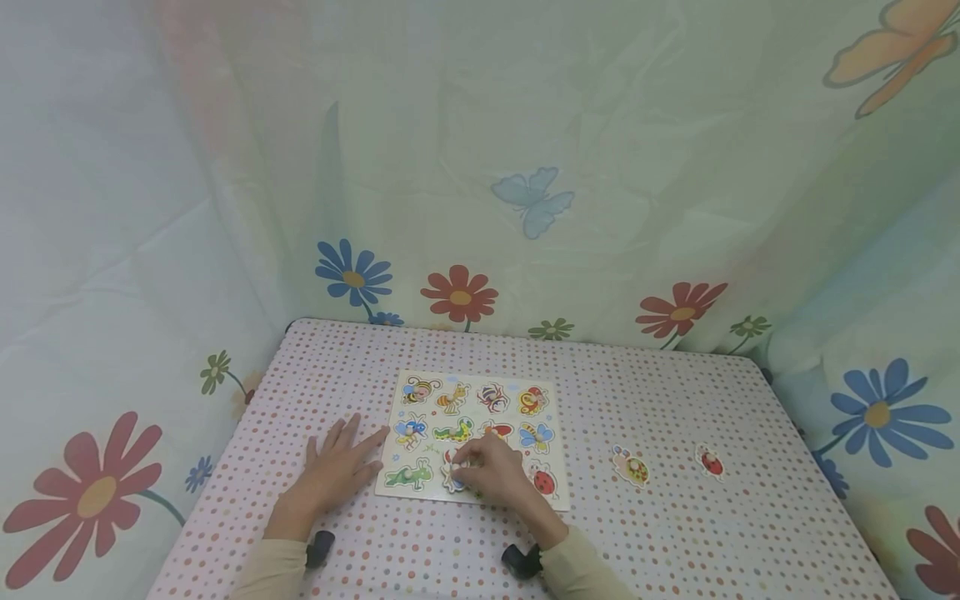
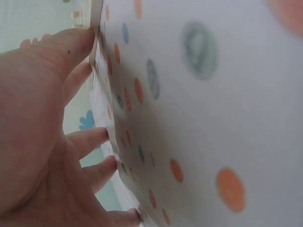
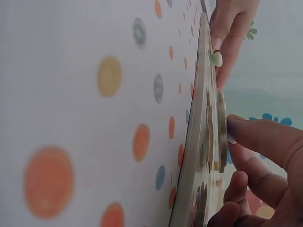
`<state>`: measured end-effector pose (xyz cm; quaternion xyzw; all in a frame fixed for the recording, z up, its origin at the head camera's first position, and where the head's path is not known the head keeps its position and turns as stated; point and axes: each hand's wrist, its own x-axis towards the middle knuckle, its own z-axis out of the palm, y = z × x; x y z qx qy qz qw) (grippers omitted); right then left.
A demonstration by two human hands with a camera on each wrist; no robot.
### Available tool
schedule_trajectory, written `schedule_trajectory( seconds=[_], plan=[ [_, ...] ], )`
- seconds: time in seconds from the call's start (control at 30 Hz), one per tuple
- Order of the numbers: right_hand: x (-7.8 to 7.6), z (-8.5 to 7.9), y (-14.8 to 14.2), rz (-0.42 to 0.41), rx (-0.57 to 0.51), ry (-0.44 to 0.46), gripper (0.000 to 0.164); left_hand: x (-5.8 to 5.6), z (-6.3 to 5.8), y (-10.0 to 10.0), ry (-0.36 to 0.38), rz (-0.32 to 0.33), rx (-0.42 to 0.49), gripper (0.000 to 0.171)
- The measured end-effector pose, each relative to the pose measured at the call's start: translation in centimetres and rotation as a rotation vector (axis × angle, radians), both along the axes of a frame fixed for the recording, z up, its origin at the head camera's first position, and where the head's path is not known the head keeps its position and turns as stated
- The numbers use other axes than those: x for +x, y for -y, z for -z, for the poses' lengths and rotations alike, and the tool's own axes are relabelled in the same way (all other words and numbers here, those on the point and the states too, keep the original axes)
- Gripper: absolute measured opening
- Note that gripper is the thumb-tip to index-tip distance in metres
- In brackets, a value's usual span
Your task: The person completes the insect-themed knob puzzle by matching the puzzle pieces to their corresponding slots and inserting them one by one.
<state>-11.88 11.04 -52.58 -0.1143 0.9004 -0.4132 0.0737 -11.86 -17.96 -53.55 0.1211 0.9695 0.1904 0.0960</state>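
Observation:
A wooden insect peg-puzzle board (image 1: 442,451) lies on the dotted table, most of its spaces showing colourful bugs. My right hand (image 1: 495,472) is over its bottom row, thumb and fingertip pinching the small knob of an insect puzzle piece (image 3: 222,135). In the right wrist view this piece stands slightly off the board's face; the fingers partly hide it from above. My left hand (image 1: 332,468) rests spread on the cloth, thumb and index fingertips at the board's left edge. Close to that hand is the green grasshopper piece (image 1: 408,475) with its pale green knob (image 3: 216,59).
On the cloth right of the board lie a yellow-green snail-like piece (image 1: 632,467) and a red ladybug piece (image 1: 709,462). A dotted cloth (image 1: 675,533) covers the table. Flower-printed curtains (image 1: 450,167) hang behind and at both sides.

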Motion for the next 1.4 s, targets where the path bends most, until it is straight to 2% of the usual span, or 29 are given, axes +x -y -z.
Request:
schedule_trajectory(
  seconds=[0.3,0.6,0.87,1.13,1.4],
  plan=[
    [0.0,-0.1,0.4,0.005,0.056,-0.015,0.009,0.0,0.1,0.0,0.003,-0.004,0.009,0.056],
    [0.2,-0.1,0.4,-0.016,0.054,-0.042,0.008,0.1,0.1,0.0,0.001,-0.002,0.005,0.056],
    [0.1,0.2,0.5,0.001,0.089,-0.053,0.009,0.2,0.0,0.0,-0.016,-0.001,-0.003,0.055],
    [0.2,0.1,0.0,-0.006,0.046,-0.052,0.009,0.0,0.3,0.0,-0.009,-0.006,-0.003,0.056],
    [0.3,-1.1,-1.4,0.01,-0.027,-0.079,0.008,0.0,0.6,0.1,-0.006,-0.007,0.013,0.056]
  ],
)
